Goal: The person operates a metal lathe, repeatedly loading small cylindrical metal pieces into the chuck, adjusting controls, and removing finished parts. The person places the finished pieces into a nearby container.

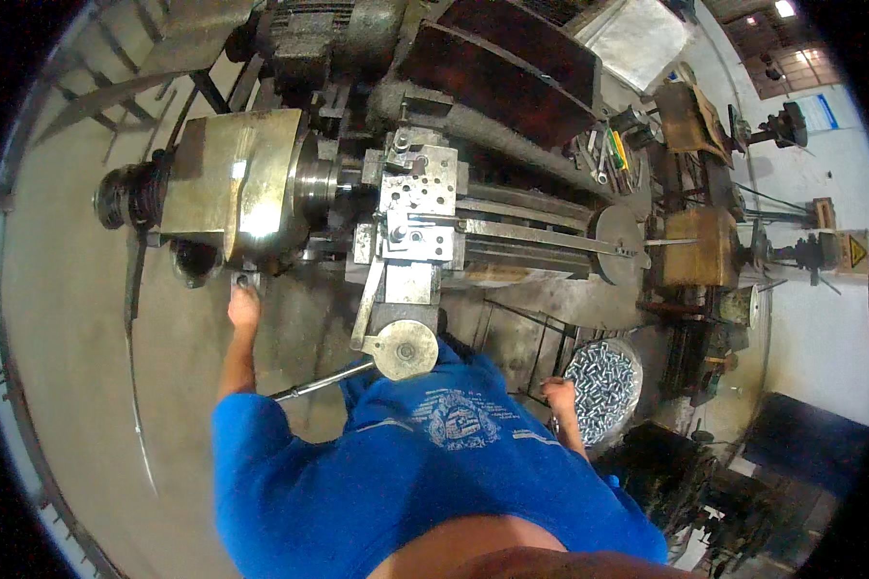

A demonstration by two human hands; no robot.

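My left hand (244, 307) reaches forward to a small grey metal box (245, 280) below the lathe's headstock (275, 179). Its fingers look closed against the box; what they grip, if anything, is hidden. A long thin lever (235, 198) runs down the headstock toward that box. My right hand (558, 392) is at my right side with its fingers curled, beside a round tub (637, 378) full of small shiny metal cylinders (599, 388). I cannot make out anything between those fingers. In front of me stands the lathe's carriage (420, 198), with a round handwheel (405, 349) at its near end.
A long handle (323, 380) sticks out leftward from the handwheel, close to my body. Lathe bed rails (531, 236) extend right to a round disc (618, 244). Spanners and hand tools (603, 159) lie beyond. Another machine (695, 249) stands at the right.
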